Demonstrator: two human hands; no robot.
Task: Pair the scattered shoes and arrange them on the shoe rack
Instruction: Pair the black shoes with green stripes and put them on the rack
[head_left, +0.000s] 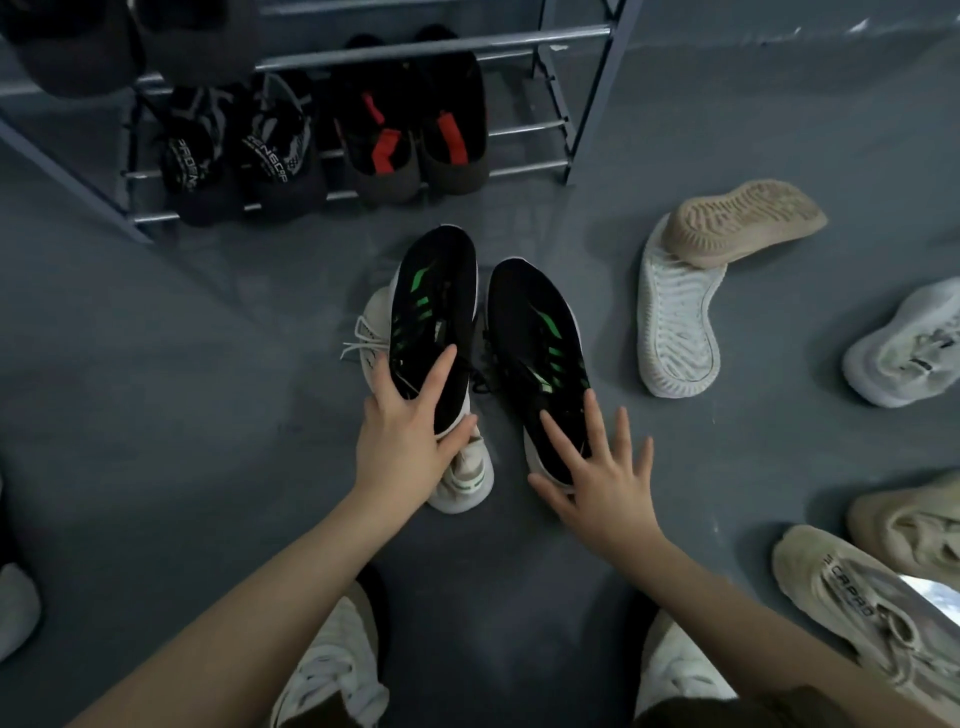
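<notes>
Two black shoes with green stripes lie side by side on the grey floor in front of me. My left hand (410, 431) grips the heel of the left black shoe (436, 301), which is raised over a cream shoe (462, 467) lying beneath it. My right hand (597, 467) rests with fingers spread on the heel of the right black shoe (535, 332), not closed around it. The metal shoe rack (431, 39) stands ahead, with a black patterned pair (234, 150) and a black-and-red pair (410, 124) on its lower shelf.
To the right lie an upturned white shoe (675, 332) with a tan upturned shoe (743, 223) across its toe, a white sneaker (909, 353), and two beige shoes (857, 597) at lower right. My own white sneakers (337, 670) are at the bottom.
</notes>
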